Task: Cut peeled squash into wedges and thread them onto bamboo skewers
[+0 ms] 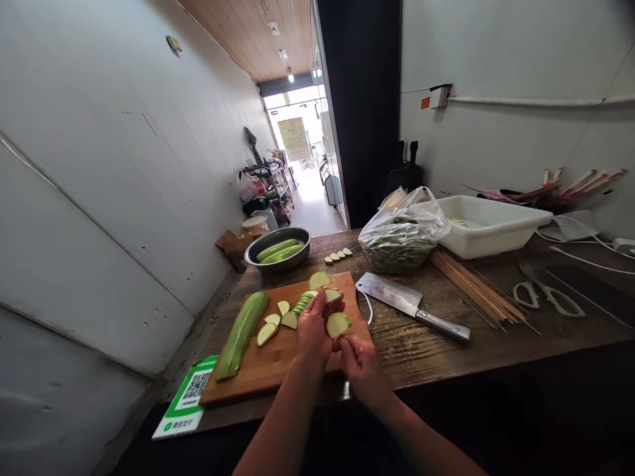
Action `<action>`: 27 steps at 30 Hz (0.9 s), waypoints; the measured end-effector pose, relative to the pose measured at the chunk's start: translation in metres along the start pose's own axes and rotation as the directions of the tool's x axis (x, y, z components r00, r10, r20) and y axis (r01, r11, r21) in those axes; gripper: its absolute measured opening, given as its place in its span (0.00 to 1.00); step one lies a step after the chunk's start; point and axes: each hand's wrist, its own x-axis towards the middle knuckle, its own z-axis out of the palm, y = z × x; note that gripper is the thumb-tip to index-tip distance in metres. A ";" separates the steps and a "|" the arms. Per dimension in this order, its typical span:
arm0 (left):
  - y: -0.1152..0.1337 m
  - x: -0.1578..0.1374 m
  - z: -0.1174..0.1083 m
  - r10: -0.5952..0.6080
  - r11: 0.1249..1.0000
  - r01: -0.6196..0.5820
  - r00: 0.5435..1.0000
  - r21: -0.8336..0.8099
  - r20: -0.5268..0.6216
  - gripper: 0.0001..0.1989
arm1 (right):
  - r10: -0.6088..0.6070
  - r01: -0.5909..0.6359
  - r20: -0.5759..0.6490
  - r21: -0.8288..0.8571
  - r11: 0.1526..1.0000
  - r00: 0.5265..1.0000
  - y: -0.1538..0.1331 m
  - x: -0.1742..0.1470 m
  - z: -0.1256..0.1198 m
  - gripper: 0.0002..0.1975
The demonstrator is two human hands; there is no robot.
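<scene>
My left hand [315,325] is closed around a half-round zucchini slice [333,295], thumb on top. Another zucchini slice [338,324] sits between my two hands, apparently threaded on a thin skewer that is mostly hidden. Just below that slice, the fingers of my right hand [364,367] pinch the skewer's lower end. Beneath my hands lies a wooden cutting board [280,354]. On it rest a long piece of zucchini [243,336], a row of cut slices [303,302], several loose slices [268,333] and one slice [320,280] near the far edge.
A cleaver [397,297] lies right of the board, near bamboo skewers [479,287] and scissors [548,297]. Behind stand a bowl of zucchini [254,256], a plastic bag of greens [401,235] and a white tub [496,231]. A QR-code card [186,400] sits at front left.
</scene>
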 end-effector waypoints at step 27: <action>0.020 0.025 -0.017 0.116 0.993 -0.116 0.993 -0.009 -0.005 0.09 | 0.020 -0.028 0.144 0.050 0.998 0.989 -0.001 -0.007 -0.011 0.14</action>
